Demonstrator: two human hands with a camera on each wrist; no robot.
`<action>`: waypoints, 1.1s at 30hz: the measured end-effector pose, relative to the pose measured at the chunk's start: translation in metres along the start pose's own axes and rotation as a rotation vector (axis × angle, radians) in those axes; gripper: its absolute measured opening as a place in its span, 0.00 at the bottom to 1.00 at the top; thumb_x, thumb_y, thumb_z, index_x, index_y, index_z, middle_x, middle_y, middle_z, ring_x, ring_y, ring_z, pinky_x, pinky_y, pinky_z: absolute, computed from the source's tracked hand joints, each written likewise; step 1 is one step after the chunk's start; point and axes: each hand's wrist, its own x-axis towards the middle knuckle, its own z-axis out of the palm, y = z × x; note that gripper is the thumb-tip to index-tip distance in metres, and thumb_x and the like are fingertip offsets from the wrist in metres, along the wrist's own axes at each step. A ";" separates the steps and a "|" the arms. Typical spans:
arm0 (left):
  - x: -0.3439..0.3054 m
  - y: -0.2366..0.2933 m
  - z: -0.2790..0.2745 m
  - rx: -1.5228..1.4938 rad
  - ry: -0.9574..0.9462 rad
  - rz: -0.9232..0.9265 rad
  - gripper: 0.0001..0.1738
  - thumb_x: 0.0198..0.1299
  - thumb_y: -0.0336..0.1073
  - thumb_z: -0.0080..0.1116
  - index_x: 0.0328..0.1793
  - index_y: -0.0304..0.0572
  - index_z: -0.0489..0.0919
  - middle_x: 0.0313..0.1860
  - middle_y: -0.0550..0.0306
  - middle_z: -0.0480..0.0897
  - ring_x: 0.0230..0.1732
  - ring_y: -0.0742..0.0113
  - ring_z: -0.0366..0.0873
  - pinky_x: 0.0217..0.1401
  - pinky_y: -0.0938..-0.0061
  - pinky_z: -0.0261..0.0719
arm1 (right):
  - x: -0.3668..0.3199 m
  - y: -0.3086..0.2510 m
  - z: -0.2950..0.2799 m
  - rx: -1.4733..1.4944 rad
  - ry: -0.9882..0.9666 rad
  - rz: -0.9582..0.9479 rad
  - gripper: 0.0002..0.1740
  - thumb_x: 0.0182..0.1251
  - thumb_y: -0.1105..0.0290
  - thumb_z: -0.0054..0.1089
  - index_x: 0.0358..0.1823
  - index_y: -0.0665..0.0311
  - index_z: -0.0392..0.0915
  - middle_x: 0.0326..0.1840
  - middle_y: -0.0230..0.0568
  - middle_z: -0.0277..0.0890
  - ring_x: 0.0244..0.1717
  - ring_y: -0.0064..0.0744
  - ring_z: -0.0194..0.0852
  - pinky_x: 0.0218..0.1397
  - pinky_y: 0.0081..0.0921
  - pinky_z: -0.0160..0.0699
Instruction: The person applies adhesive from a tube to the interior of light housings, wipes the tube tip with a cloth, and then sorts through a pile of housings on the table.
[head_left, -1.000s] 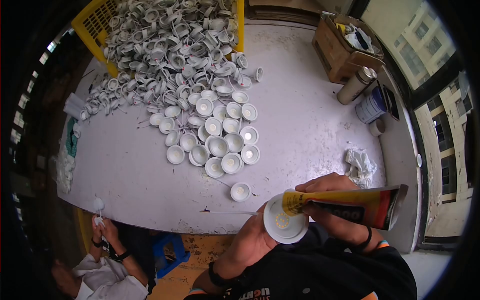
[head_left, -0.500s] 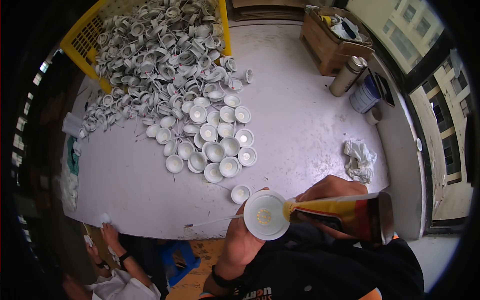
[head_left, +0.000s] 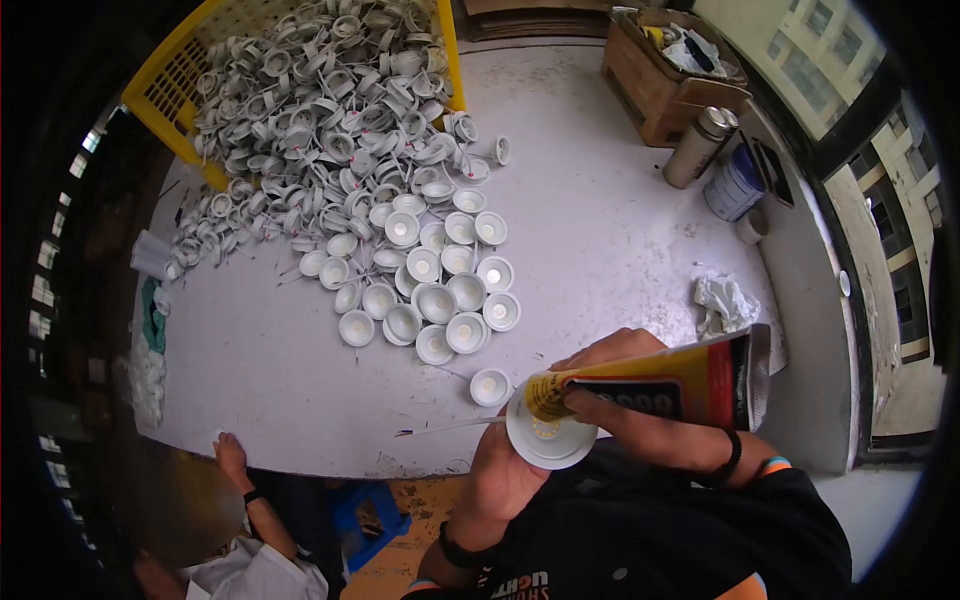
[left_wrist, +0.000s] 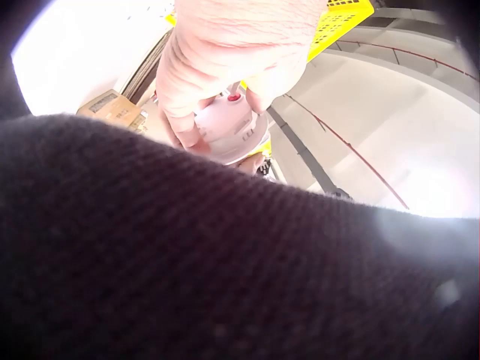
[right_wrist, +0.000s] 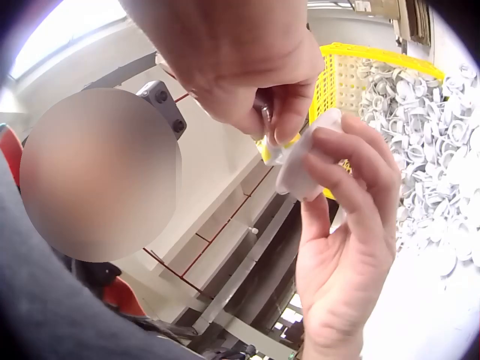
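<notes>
In the head view, my left hand (head_left: 503, 485) holds a white round downlight (head_left: 555, 450) by its outside, its face up with a ring of yellow LED dots. A thin white cable (head_left: 450, 427) sticks out to the left. My right hand (head_left: 625, 425) grips a yellow, black and red glue tube (head_left: 690, 385), its narrow end over the downlight's face and hiding part of it. In the right wrist view, my left fingers curl round the downlight (right_wrist: 304, 169) while my right hand (right_wrist: 247, 75) pinches close above it. Printed marks show on the downlight's back (left_wrist: 229, 127) in the left wrist view.
A yellow crate (head_left: 160, 105) spills a heap of downlights (head_left: 320, 150) onto the table (head_left: 580, 220). Several lie face up nearer me, one (head_left: 490, 387) beside my left hand. Crumpled plastic (head_left: 725, 305), a flask (head_left: 697, 150), a tub (head_left: 735, 185) and a carton (head_left: 665, 85) line the right side. Another person's hand (head_left: 231, 458) is at the table's left edge.
The downlight shifted left, then back right. The glue tube's narrow end moved from the downlight's right rim to over its face. The other person's hand now lies at the table edge.
</notes>
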 end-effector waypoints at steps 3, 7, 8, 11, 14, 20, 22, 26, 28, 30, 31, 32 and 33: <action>0.000 -0.002 -0.003 0.021 0.038 0.018 0.32 0.58 0.54 0.33 0.64 0.43 0.50 0.62 0.52 0.56 0.61 0.59 0.57 0.60 0.61 0.60 | 0.003 0.000 0.004 0.080 0.060 0.139 0.13 0.51 0.78 0.55 0.37 0.67 0.63 0.39 0.44 0.71 0.39 0.30 0.71 0.41 0.24 0.72; -0.004 0.008 -0.018 -0.019 0.090 0.071 0.32 0.59 0.54 0.31 0.64 0.42 0.50 0.60 0.49 0.60 0.58 0.55 0.61 0.55 0.60 0.65 | 0.000 0.016 0.000 0.269 0.145 0.066 0.14 0.50 0.78 0.55 0.37 0.67 0.61 0.36 0.48 0.70 0.25 0.26 0.71 0.27 0.18 0.73; -0.006 0.012 -0.034 -0.051 0.118 0.106 0.31 0.60 0.52 0.31 0.64 0.41 0.50 0.59 0.49 0.60 0.57 0.55 0.62 0.56 0.60 0.64 | 0.000 0.019 0.000 0.315 0.228 0.074 0.14 0.50 0.78 0.54 0.37 0.67 0.61 0.34 0.49 0.70 0.20 0.26 0.68 0.22 0.18 0.72; -0.013 0.029 -0.092 -0.075 0.249 0.209 0.28 0.61 0.52 0.30 0.62 0.42 0.54 0.55 0.48 0.65 0.53 0.52 0.65 0.55 0.58 0.64 | -0.002 0.026 -0.010 0.316 0.286 0.070 0.13 0.50 0.79 0.56 0.37 0.68 0.64 0.29 0.40 0.68 0.20 0.23 0.69 0.22 0.16 0.71; -0.028 0.051 -0.168 -0.101 0.538 0.365 0.29 0.59 0.54 0.33 0.56 0.39 0.61 0.52 0.48 0.68 0.51 0.51 0.67 0.52 0.61 0.68 | -0.002 0.032 -0.013 0.288 0.328 0.113 0.14 0.49 0.77 0.57 0.37 0.69 0.63 0.27 0.41 0.68 0.18 0.24 0.69 0.20 0.17 0.70; -0.053 0.098 -0.294 0.044 0.980 0.365 0.32 0.57 0.58 0.35 0.54 0.36 0.62 0.47 0.45 0.69 0.47 0.52 0.68 0.48 0.65 0.72 | 0.003 0.035 -0.012 0.293 0.332 0.142 0.14 0.49 0.77 0.57 0.36 0.69 0.64 0.26 0.41 0.69 0.18 0.24 0.69 0.19 0.17 0.70; -0.054 0.110 -0.307 0.073 1.087 0.396 0.31 0.57 0.57 0.37 0.54 0.36 0.61 0.44 0.46 0.69 0.45 0.53 0.69 0.47 0.66 0.73 | 0.005 0.036 -0.012 0.276 0.349 0.167 0.15 0.48 0.76 0.58 0.37 0.69 0.64 0.24 0.40 0.69 0.17 0.24 0.69 0.19 0.17 0.69; -0.051 0.117 -0.325 0.030 1.515 0.524 0.26 0.57 0.51 0.42 0.53 0.38 0.62 0.36 0.50 0.71 0.32 0.62 0.70 0.36 0.73 0.76 | 0.011 0.037 -0.012 0.265 0.350 0.179 0.15 0.49 0.75 0.58 0.36 0.70 0.64 0.24 0.40 0.68 0.16 0.25 0.69 0.19 0.17 0.69; -0.051 0.114 -0.329 0.148 1.604 0.606 0.23 0.56 0.47 0.44 0.51 0.38 0.64 0.34 0.53 0.70 0.29 0.65 0.68 0.32 0.76 0.73 | 0.014 0.038 -0.012 0.259 0.387 0.170 0.15 0.49 0.74 0.58 0.36 0.70 0.64 0.24 0.40 0.68 0.16 0.25 0.69 0.19 0.18 0.69; -0.041 0.110 -0.328 0.271 1.684 0.687 0.20 0.55 0.44 0.46 0.49 0.38 0.66 0.32 0.56 0.70 0.27 0.68 0.66 0.28 0.78 0.71 | 0.018 0.039 -0.014 0.267 0.397 0.182 0.15 0.49 0.74 0.58 0.36 0.70 0.64 0.24 0.41 0.69 0.16 0.25 0.69 0.18 0.18 0.69; -0.024 0.110 -0.306 0.442 1.556 0.706 0.19 0.53 0.42 0.49 0.47 0.38 0.68 0.32 0.58 0.70 0.28 0.70 0.66 0.27 0.80 0.68 | 0.020 0.040 -0.014 0.272 0.406 0.196 0.15 0.49 0.74 0.58 0.37 0.71 0.64 0.23 0.41 0.69 0.16 0.25 0.69 0.18 0.18 0.70; -0.009 0.110 -0.294 0.605 1.423 0.718 0.17 0.51 0.39 0.51 0.45 0.38 0.70 0.31 0.59 0.70 0.29 0.71 0.65 0.27 0.81 0.66 | 0.022 0.042 -0.014 0.270 0.408 0.199 0.15 0.49 0.74 0.58 0.37 0.71 0.64 0.23 0.41 0.69 0.16 0.25 0.69 0.18 0.18 0.70; 0.005 0.110 -0.305 0.836 1.344 0.686 0.18 0.50 0.39 0.52 0.46 0.38 0.71 0.29 0.61 0.70 0.26 0.72 0.66 0.26 0.80 0.66 | 0.024 0.043 -0.013 0.274 0.405 0.203 0.15 0.49 0.74 0.58 0.37 0.71 0.64 0.23 0.41 0.69 0.16 0.25 0.69 0.18 0.18 0.70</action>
